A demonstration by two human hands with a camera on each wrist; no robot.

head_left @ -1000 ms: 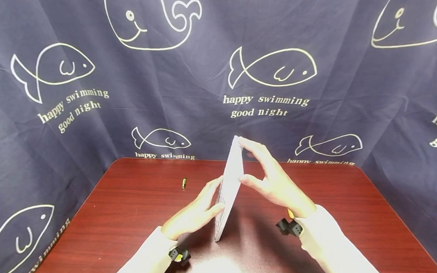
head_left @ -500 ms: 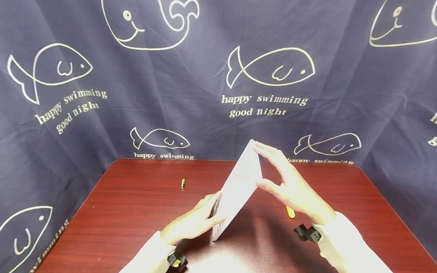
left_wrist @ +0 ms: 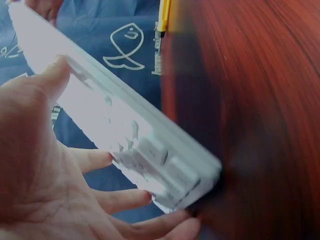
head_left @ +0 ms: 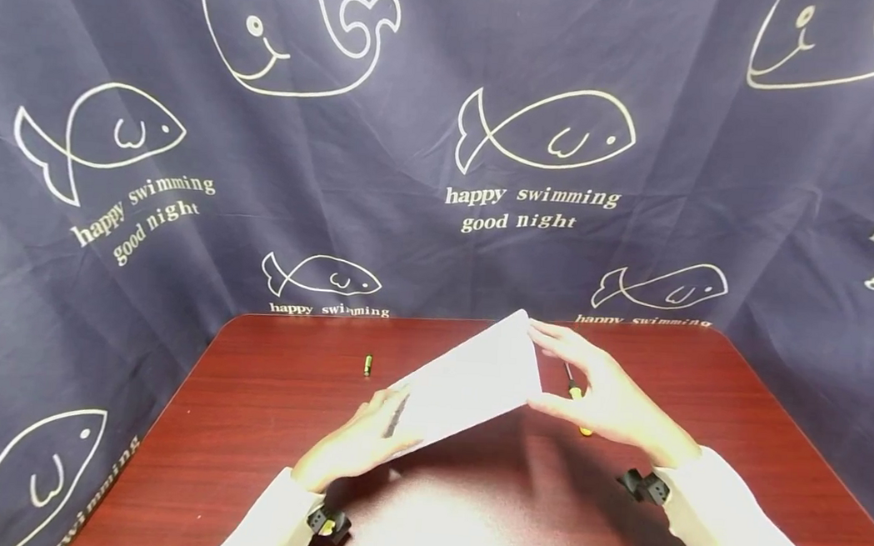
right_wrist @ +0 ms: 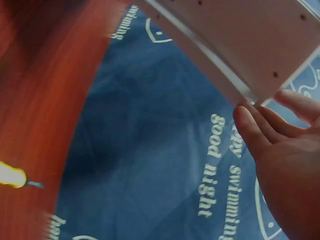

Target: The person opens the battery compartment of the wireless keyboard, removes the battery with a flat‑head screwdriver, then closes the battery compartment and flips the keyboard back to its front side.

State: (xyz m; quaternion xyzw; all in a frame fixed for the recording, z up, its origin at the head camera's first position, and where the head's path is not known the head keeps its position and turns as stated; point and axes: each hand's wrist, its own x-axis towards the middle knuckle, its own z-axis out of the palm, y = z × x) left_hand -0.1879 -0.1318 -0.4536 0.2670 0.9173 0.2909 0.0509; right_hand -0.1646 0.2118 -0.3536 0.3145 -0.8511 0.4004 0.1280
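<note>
A white keyboard (head_left: 471, 379) hangs tilted over the table, its right end raised and its left end low. My left hand (head_left: 351, 451) holds the lower end, with the thumb on the near edge and the fingers along the far edge. Keys show on the keyboard (left_wrist: 145, 150) in the left wrist view. At the raised end, my right hand (head_left: 610, 392) grips the short side between thumb and fingers. The underside of the keyboard (right_wrist: 250, 35), with several small dark holes, faces the right wrist camera.
A yellow-handled screwdriver (head_left: 576, 390) lies on the red-brown table (head_left: 263, 413), partly behind my right hand. A small green battery (head_left: 368, 365) lies at the back left. A dark blue curtain (head_left: 414, 163) with fish drawings hangs behind the table.
The keyboard has tipped from nearly upright toward flat, its top end swinging right and down. My right hand moved right and lower with it; my left shifted slightly left. More of the screwdriver shows.
</note>
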